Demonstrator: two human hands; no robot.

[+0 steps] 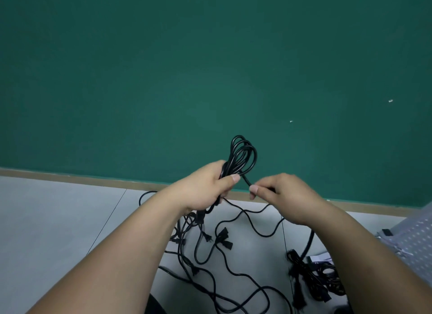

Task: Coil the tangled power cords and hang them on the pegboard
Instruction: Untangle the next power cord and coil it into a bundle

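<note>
A coiled black rubber power cord [243, 154] is gripped in the curled left hand [208, 187], loops up against the dark green wall [187, 68], and its loose strand is pinched just to the right by the right hand [285, 196]. The other tangled black power cords [210, 255] are sprawled on the near grey tiled floor [58, 208], with a white perforated pegboard [416, 238] at the right edge.

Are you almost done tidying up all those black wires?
Not yet. A few bundled cords lie by the pegboard, none visibly hung. The left hand grips a half-made coil while the right hand pinches its loose strand. A tangle of cords on the floor waits to be coiled and hung.
</note>
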